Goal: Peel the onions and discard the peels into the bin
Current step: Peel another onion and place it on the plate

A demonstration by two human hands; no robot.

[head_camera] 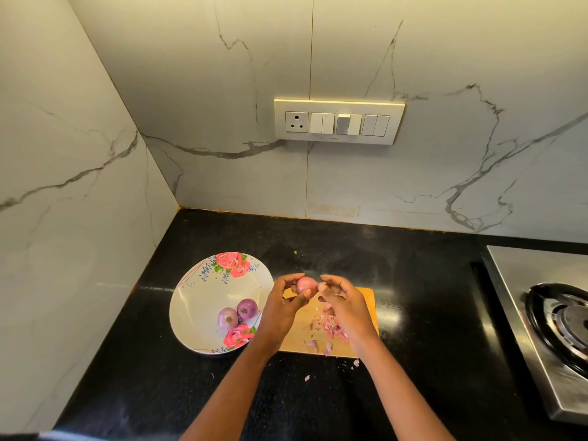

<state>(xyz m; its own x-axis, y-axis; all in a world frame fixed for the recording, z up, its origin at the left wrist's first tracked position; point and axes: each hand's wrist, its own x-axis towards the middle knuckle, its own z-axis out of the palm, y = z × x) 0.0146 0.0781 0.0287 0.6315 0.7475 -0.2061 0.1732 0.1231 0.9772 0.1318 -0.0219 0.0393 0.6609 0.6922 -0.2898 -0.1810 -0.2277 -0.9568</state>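
The black, glossy counter [413, 281] is carrying a flowered, smooth plate [197, 300] with two purple onions [237, 313] still in their skins, just beside a wooden board [366, 300]. Over the board the left hand [283, 303] is cupping a small round onion [306, 284], fingers curled round it, while the right hand [342, 297] is pinching a papery flake at its side. Thin pink peels [327, 323] are littering the board. Peeling from the tip downward in long strips would likely work best. No bin is showing.
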